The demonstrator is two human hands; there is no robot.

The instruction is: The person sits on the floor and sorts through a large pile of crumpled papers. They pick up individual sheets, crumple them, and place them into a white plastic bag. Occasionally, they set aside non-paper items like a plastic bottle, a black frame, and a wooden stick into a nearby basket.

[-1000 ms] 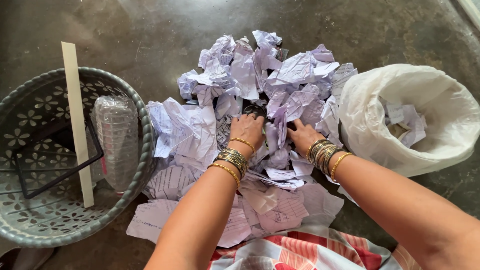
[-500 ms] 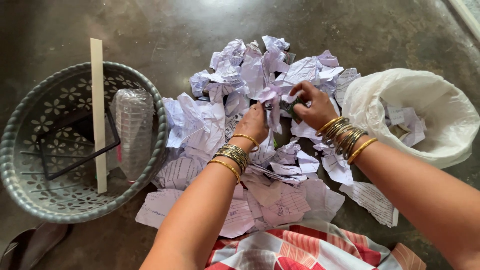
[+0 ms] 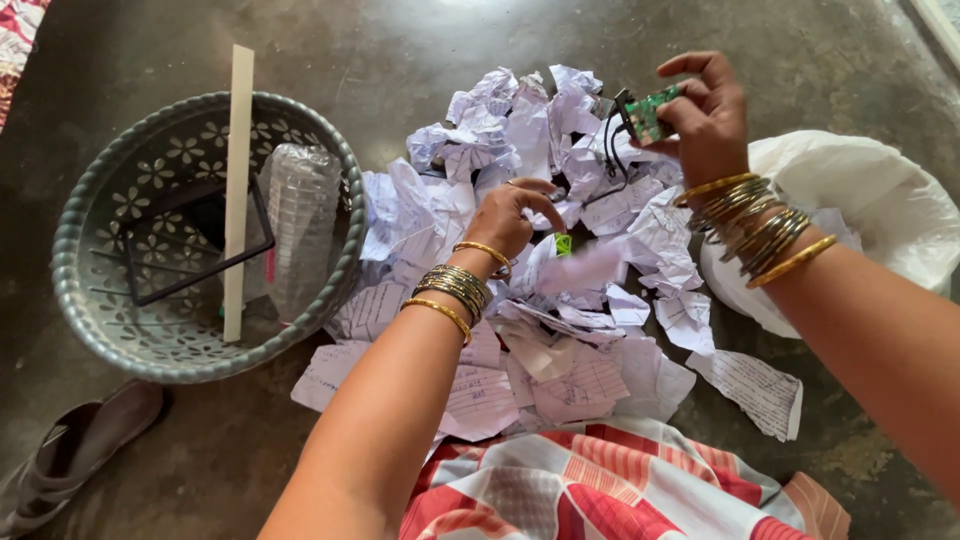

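since half a second ago my right hand (image 3: 705,115) has lifted up and away from the heap toward one o'clock, and it now carries a small green circuit board (image 3: 648,112) with black wires (image 3: 610,150) trailing down into the crumpled paper pile (image 3: 540,230). the board was low among the papers then; now it hangs clear above them, pinched between thumb and fingertips in a narrow grip. my left hand (image 3: 515,215) has stayed near the middle of the heap, fingers curled loosely over a paper wad, grip half closed on paper, though i cannot tell how firmly.

the wires look as if they are caught under the sheets at about twelve o'clock of the pile, so i judge the lift goes best slow and straight up, with the left hand pressing the papers down so they do not ride along. holding the board by its edges keeps my fingers off its parts. a small bright green bit (image 3: 563,244) lies just beside my left hand, at its three o'clock.

at nine o'clock sits the grey plastic basket (image 3: 90,300), holding a clear crushed bottle (image 3: 300,225), a black wire frame (image 3: 200,250) and a pale flat stick (image 3: 237,180) leaning over its rim. at three o'clock, behind my right wrist, lies the white plastic bag (image 3: 890,215). everything rests on the dark floor (image 3: 350,50).
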